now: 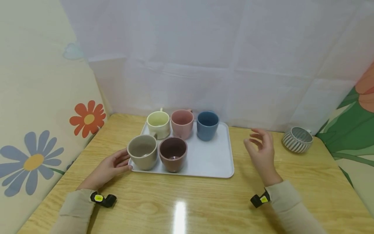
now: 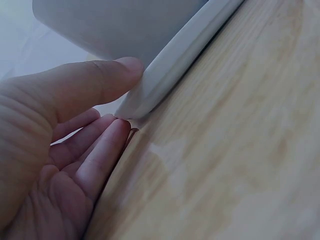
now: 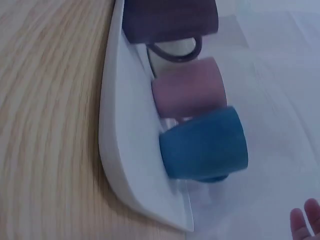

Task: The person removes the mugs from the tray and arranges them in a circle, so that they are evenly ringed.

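A white tray [image 1: 210, 159] lies on the table and carries several mugs. At its front left stand a taupe mug [image 1: 143, 152] and a brown mug [image 1: 173, 155]. Behind them are a pale yellow mug [image 1: 158, 125], a pink mug [image 1: 182, 124] and a blue mug [image 1: 207, 126]. My left hand [image 1: 112, 167] pinches the tray's front left corner, thumb on the rim [image 2: 157, 82] and fingertips against its outer edge, beside the taupe mug. To the right of the tray my right hand [image 1: 263, 151] hovers with loosely bent fingers, holding nothing.
A grey-and-white striped cup [image 1: 297, 139] stands at the far right of the wooden table [image 1: 146, 201]. White cloth [image 1: 204, 65] hangs right behind the tray. Flower-painted walls [image 1: 35, 97] border both sides.
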`<state>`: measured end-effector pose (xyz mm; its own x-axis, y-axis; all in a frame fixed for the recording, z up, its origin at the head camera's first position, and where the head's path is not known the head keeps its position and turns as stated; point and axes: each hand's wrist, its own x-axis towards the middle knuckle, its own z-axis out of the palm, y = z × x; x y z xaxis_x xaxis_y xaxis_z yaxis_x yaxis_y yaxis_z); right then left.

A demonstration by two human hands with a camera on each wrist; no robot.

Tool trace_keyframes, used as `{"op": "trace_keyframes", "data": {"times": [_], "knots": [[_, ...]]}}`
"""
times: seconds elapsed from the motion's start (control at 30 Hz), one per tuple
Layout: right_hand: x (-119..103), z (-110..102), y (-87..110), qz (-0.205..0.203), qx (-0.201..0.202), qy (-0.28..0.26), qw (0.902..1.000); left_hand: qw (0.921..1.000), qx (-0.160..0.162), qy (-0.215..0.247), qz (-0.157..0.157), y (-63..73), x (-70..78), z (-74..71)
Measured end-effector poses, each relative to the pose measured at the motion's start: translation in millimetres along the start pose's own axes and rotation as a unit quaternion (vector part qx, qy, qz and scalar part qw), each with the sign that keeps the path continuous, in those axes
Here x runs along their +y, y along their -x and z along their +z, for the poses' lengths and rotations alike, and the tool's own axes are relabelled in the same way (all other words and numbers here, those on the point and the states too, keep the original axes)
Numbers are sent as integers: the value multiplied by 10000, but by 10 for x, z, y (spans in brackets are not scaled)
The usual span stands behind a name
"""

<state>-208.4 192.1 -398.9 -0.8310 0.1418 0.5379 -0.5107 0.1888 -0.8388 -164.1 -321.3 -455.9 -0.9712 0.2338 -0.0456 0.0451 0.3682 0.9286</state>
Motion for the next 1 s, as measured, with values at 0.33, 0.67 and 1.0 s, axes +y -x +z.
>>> {"op": "trace_keyframes", "data": {"times": [0.33,0.67,1.0], "knots": [[-211,541,205,902,-925,-1164,9848,9999,-23,141,85,-2,6,2],[-208,916,390,1071,-2423,-1134,9576,10000,-9,82,52,6,29,-10],[-220,1201,533,1685,-3068,-1057,9308,9998,60,-130,-137,2,20,-5]]}}
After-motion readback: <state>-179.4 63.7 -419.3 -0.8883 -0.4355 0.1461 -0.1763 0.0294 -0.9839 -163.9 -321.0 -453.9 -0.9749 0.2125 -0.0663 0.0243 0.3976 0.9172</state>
